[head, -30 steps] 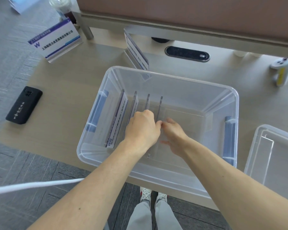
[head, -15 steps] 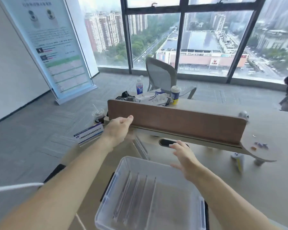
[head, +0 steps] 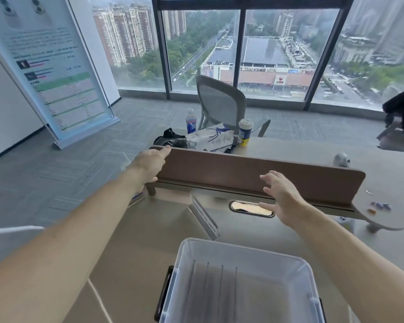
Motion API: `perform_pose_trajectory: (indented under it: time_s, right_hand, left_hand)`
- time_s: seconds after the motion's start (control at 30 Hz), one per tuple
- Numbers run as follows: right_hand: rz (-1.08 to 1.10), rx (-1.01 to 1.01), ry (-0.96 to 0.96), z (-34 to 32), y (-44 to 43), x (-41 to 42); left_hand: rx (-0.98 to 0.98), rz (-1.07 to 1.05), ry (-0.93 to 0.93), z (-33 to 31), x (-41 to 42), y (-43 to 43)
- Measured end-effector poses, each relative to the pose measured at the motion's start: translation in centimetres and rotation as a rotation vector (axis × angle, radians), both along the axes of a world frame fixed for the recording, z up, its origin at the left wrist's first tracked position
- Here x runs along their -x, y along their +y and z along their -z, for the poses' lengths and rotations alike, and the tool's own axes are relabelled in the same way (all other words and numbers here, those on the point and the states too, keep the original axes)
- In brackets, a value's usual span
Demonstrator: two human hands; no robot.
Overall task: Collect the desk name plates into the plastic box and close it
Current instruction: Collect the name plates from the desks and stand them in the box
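Both hands have lifted beyond the plastic box (head: 243, 249): left hand (head: 149, 165) and right hand (head: 281, 198) spread, empty. Four name plates (head: 222, 283) stand inside. Collecting unfinished; fifth plate (head: 204, 215), just behind the box, needs grasping next.

Four name plates (head: 222, 287) in one plastic box (head: 243, 247) at six o'clock, one standing plate (head: 204, 215) at its twelve o'clock, one bottle (head: 190, 122), one cup (head: 245, 132), one chair (head: 219, 101)

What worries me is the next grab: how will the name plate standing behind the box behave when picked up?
The name plate looks like a thin sheet, so probably stiff and light. It stands tilted on edge, so a push would likely tip it.
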State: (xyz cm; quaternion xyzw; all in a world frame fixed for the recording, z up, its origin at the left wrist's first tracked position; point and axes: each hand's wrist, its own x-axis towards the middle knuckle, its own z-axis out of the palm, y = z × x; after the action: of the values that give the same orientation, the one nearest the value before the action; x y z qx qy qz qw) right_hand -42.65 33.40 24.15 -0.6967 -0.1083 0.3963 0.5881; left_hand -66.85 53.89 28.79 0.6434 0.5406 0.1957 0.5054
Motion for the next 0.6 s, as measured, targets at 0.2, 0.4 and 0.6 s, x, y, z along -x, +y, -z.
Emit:
perform_pose_trajectory:
  time_s: [0.2,0.4,0.6]
  right_hand:
    - [0.102,0.099,0.027,4.3,4.0,1.3]
    - [0.139,0.230,0.059,9.2,6.2,2.5]
    - [0.092,0.322,0.103,14.0,8.6,2.9]
  left_hand:
    - [0.137,0.042,0.076,6.2,0.6,8.7]
    - [0.267,0.090,0.132,13.6,-0.4,12.7]
    - [0.316,0.200,0.152,20.2,-3.0,13.7]
